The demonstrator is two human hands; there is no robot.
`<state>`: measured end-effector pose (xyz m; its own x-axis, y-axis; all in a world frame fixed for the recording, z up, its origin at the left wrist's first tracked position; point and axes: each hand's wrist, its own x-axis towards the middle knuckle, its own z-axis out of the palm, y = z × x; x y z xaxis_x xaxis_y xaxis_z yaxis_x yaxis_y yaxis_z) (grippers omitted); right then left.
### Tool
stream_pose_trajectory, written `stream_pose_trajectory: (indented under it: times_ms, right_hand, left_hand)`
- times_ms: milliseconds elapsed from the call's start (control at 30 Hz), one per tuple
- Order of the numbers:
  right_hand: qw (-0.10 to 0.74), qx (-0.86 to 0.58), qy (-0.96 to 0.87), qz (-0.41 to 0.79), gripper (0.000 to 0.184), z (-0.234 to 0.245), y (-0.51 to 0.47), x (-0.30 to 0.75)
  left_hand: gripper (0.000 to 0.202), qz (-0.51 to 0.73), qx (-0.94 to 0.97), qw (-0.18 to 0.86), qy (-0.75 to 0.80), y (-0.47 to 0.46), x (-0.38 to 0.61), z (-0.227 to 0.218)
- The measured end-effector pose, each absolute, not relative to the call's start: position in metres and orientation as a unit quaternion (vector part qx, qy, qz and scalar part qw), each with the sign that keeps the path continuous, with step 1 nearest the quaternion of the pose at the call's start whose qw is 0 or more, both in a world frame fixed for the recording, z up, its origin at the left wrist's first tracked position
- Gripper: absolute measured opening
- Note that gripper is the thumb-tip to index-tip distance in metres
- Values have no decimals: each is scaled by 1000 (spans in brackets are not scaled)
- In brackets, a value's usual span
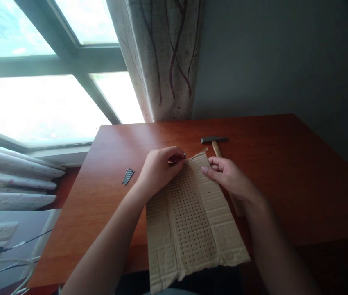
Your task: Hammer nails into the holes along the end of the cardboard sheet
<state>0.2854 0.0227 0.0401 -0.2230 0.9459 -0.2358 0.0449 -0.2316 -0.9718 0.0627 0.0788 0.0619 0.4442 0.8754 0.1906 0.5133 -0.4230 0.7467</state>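
Note:
A torn piece of corrugated cardboard (192, 213) slants over the near edge of the table, its middle strip covered with rows of small punched holes. At its top edge my left hand (163, 166) is closed in a pinch. A small shiny end shows between the fingertips and looks like the head of a nail (184, 155); its shaft is hidden. My right hand (227, 176) grips the cardboard's upper right edge, thumb on top and fingers underneath. Left of my left hand lies a small bundle of nails (128, 176). Beyond my right hand is a hammer (215, 140), its wooden handle partly covered by that hand.
The reddish-brown wooden table (284, 176) stands against a grey wall, with a window (39, 106) and a patterned curtain (168, 57) behind it. Low on the left are a wall socket (3, 233) with a plug and several cables (8, 262).

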Motion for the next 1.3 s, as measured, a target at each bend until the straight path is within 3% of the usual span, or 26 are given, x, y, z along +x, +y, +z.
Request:
stream_pose_trajectory:
  times_ms: [967, 1067, 1167, 1233, 1300]
  right_hand:
    - [369, -515, -500, 590, 33, 36, 28, 286]
    - [376, -570, -509, 524, 42, 31, 32, 299]
    - [360, -689, -537, 328, 41, 24, 38, 316]
    - [288, -756, -558, 182, 34, 18, 41, 325]
    - [210, -787, -567, 120, 28, 13, 44, 328]
  left_hand:
    - [9, 309, 785, 305, 442, 80, 64, 58]
    - [10, 309, 786, 303, 442, 81, 64, 57]
    - [10, 306, 788, 299, 443, 81, 63, 55]
    - [11, 305, 790, 296, 442, 81, 63, 54]
    - [11, 307, 792, 292, 440, 81, 63, 54]
